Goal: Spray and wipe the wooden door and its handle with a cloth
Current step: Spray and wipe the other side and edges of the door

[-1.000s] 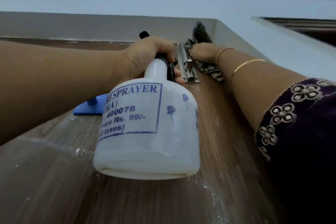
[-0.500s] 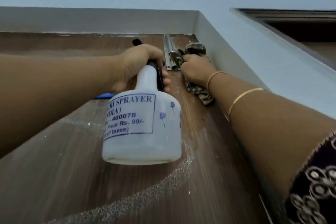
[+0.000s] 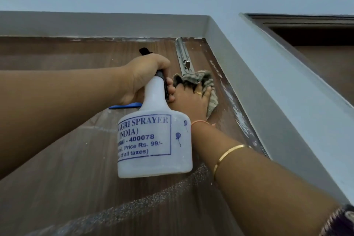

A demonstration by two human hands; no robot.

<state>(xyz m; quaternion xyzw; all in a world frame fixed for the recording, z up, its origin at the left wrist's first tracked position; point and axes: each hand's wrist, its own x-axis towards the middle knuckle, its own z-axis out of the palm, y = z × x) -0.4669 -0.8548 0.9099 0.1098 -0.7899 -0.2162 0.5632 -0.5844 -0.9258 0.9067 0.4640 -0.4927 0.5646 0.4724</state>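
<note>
While in hand (image 3: 142, 78), "AGRI SPRAYER" bottle (image 3: 153, 165).

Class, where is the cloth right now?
In the head view, right of centre, the right hand holds the cloth against the door, just below the metal bolt.

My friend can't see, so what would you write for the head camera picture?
A person's right hand holds a cloth against a wooden door, just below a metal bolt near its top corner. The left hand grips a white spray bottle by its neck, in front of the door.
</note>
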